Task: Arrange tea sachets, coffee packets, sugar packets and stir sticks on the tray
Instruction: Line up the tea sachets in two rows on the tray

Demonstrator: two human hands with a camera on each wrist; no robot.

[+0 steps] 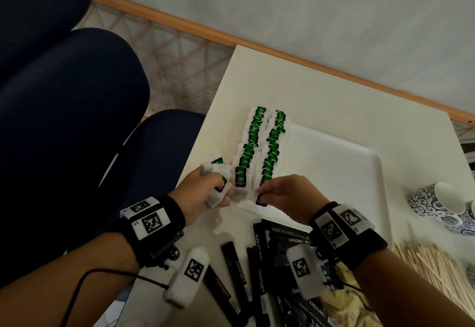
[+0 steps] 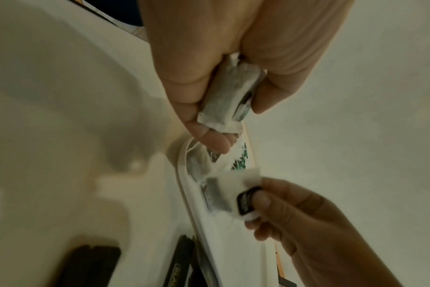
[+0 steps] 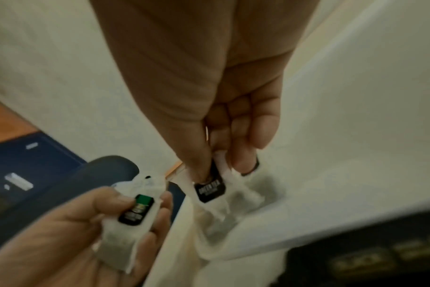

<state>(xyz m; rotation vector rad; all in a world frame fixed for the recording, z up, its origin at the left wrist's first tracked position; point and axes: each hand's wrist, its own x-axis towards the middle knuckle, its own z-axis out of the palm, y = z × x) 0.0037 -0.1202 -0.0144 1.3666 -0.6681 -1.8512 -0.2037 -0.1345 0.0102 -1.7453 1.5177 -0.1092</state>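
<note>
Two rows of tea sachets (image 1: 259, 146) with green tags lie along the left side of the white tray (image 1: 347, 177). My left hand (image 1: 218, 190) grips a small bundle of tea sachets (image 2: 228, 97) just off the tray's near left corner. Beside it, my right hand (image 1: 266, 195) pinches a single tea sachet (image 3: 209, 191) by its dark tag, low over the near end of the rows. Black coffee packets (image 1: 257, 275), beige sugar packets (image 1: 344, 301) and wooden stir sticks (image 1: 431, 270) lie on the table near me.
Patterned blue and white cups (image 1: 437, 203) stand right of the tray. The tray's middle and right part is bare. The table's left edge (image 1: 203, 126) runs close to the hands, with dark blue seats (image 1: 77, 95) beyond it.
</note>
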